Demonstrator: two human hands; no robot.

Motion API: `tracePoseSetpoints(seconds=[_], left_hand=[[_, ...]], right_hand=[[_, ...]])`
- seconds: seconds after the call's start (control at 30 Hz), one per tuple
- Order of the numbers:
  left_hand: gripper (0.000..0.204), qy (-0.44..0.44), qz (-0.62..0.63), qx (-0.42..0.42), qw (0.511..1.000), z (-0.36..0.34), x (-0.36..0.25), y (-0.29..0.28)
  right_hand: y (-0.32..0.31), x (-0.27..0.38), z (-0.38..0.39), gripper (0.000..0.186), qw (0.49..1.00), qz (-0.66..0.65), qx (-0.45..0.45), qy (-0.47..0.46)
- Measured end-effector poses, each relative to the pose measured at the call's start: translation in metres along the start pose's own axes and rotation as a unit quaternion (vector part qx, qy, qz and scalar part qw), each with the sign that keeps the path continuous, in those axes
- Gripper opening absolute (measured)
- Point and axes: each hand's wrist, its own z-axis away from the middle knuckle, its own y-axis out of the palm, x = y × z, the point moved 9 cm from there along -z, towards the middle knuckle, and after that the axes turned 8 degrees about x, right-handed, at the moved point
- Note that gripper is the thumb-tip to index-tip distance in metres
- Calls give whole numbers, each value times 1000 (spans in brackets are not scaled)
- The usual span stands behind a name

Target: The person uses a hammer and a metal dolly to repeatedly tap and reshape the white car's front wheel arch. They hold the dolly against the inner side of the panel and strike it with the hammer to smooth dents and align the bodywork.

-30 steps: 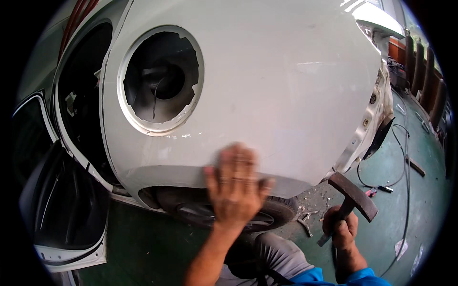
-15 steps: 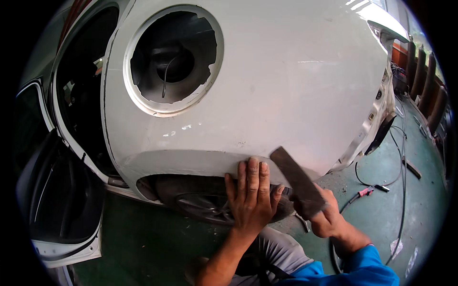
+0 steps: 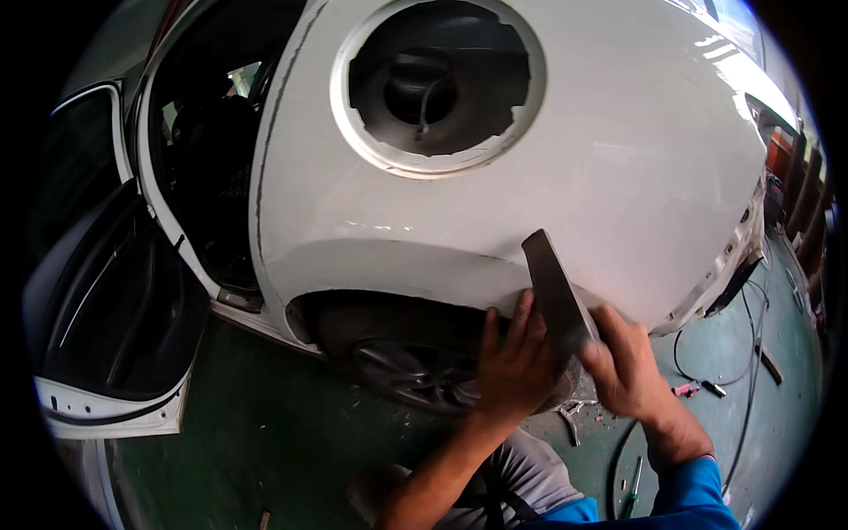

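My right hand (image 3: 625,367) grips a flat dark metal bar (image 3: 555,283) by its lower end. The bar slants up and to the left in front of the white rear quarter panel (image 3: 645,212) of a car. Whether it touches the metal I cannot tell. My left hand (image 3: 517,367) has its fingers stretched up at the wheel arch lip (image 3: 415,299), just left of the bar. Part of that hand is hidden behind the bar. Beneath the arch sits the dark wheel (image 3: 415,369), partly covered by my left hand.
Above the arch is a round opening with a pale rim (image 3: 349,124). An open car door (image 3: 115,309) stands at the left. On the green floor at right lie cables (image 3: 751,389), a pink-and-black connector (image 3: 693,389) and a screwdriver (image 3: 632,490). Dark cylinders (image 3: 799,185) stand behind.
The view has shifted, so the car sits further right. My left hand has slid right along the arch, closer to the bar. The bar is now steeper and overlaps that hand.
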Motion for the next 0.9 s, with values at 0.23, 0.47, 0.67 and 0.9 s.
tracePoseSetpoints(seconds=[0.23,0.47,0.67,0.9], left_hand=[[68,-41,-82,-138,986,-5,61,-38],[70,-181,-94,-243,948,-45,189,-161],[80,-215,-108,-229,943,-64,129,-135],[81,-50,-73,-99,991,-83,15,-66]], right_hand=[[-4,-37,51,36,993,-110,-24,34],[-5,-80,119,32,969,-181,-118,121],[-2,-84,130,60,925,-319,-176,108],[11,-50,86,61,938,-330,-108,12]])
